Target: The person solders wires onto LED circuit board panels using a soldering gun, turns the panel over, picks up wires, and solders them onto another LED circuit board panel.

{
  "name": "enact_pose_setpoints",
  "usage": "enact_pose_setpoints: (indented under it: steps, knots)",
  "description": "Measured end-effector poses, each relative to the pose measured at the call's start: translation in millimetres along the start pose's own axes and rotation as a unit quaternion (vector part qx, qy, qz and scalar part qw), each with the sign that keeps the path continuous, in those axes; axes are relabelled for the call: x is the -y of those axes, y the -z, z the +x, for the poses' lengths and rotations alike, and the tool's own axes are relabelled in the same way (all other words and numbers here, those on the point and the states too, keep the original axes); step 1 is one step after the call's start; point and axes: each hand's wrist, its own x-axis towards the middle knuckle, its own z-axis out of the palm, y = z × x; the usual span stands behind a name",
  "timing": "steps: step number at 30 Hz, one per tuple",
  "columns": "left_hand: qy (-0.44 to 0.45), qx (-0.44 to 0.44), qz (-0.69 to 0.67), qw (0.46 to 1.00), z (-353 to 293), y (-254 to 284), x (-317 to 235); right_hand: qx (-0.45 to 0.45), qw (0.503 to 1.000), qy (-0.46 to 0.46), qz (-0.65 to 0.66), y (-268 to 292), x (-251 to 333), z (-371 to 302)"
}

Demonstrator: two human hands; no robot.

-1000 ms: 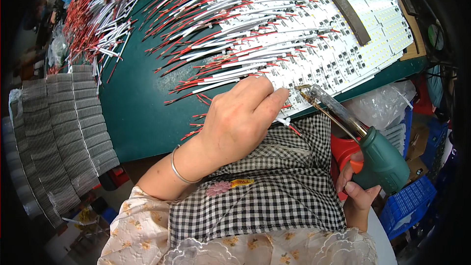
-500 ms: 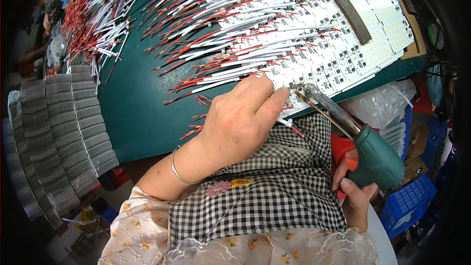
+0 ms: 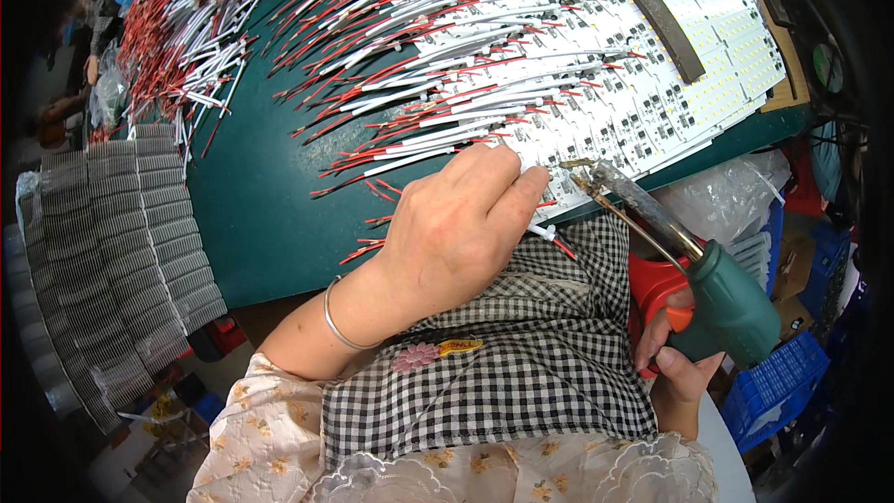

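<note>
My left hand (image 3: 461, 224) is closed, its fingertips at the near edge of the white circuit boards (image 3: 652, 121). Red and white wires (image 3: 366, 250) poke out from under it on both sides; the fingers hide where they are gripped. My right hand (image 3: 678, 363) is wrapped around the handle of a green soldering gun (image 3: 736, 303) with an orange trigger. Its dark metal tip hovers over or touches the boards, just right of my left fingertips; I cannot tell which. Rows of red and white wires (image 3: 419, 84) lie across the boards' left part.
A dark flat bar (image 3: 652, 9) lies on the boards. On the green tabletop (image 3: 261, 233), a heap of loose wires (image 3: 177, 47) is at the far left. Stacked grey ribbed strips (image 3: 112, 261) stand at the left edge. A clear plastic bag (image 3: 731, 196) and blue crate (image 3: 778, 387) sit at right.
The soldering gun has shifted slightly right and toward me, with its tip a little farther from my left fingertips. My left hand stays in place.
</note>
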Motion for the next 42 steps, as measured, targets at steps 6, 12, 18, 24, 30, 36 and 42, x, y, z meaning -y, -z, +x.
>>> enact_pose_setpoints:
  steps: [6, 12, 18, 24, 30, 36, 42]
  knots:
    - [0.003, 0.003, 0.0, 1.0, 0.4, 0.7, -0.4, -0.041, 0.998, -0.031, -0.038, -0.8, -10.4, -5.1]
    - [0.01, 0.017, 0.003, 1.0, 1.3, 3.1, -2.0, 0.007, 0.998, -0.001, -0.055, -1.7, -12.8, -4.9]
    - [0.017, 0.022, 0.001, 1.0, 1.4, 2.8, -2.8, -0.084, 0.995, 0.036, -0.03, -11.7, -9.1, 2.5]
    - [0.014, 0.028, 0.0, 1.0, 1.8, 4.9, -2.7, -0.07, 0.997, 0.001, -0.014, -6.9, 0.5, -2.8]
    - [0.03, 0.016, -0.027, 0.999, 3.2, 3.6, 0.4, -0.056, 0.998, -0.002, -0.031, -0.7, -0.7, -6.2]
    - [0.027, 0.027, -0.095, 0.995, 2.9, 2.3, 7.8, -0.045, 0.999, -0.009, -0.028, 4.5, 1.6, -15.0]
    - [-0.007, 0.041, -0.072, 0.997, 1.2, 4.3, 7.0, -0.027, 0.998, -0.037, -0.047, 9.4, -3.0, -19.8]
